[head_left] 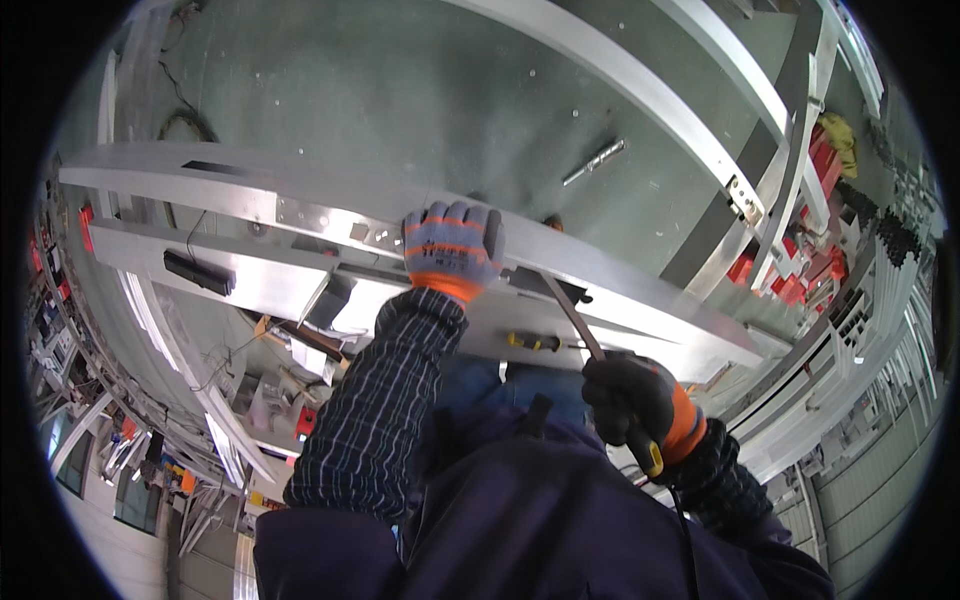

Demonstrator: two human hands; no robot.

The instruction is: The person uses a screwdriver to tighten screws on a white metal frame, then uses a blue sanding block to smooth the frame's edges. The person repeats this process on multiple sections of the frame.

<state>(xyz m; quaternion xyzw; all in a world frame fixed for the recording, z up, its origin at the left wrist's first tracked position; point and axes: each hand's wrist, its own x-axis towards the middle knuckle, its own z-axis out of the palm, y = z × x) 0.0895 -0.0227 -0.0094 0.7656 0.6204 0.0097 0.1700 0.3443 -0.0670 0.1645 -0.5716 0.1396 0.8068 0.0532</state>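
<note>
Your grey-and-orange-gloved left hand [452, 245] lies over the long silver metal beam [625, 285] before you, its grip impossible to tell, while your black-and-orange-gloved right hand [637, 400] clasps a yellow-and-black-handled, steel-bladed tool [577, 318] angled toward it, work seemingly underway, the remainder unclear.

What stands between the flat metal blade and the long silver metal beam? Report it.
Nothing visible: the flat metal blade in the black-and-orange gloved right hand extends toward the long silver metal beam; contact is unclear. A yellow-and-black tool handle lies left, off its line.
</note>
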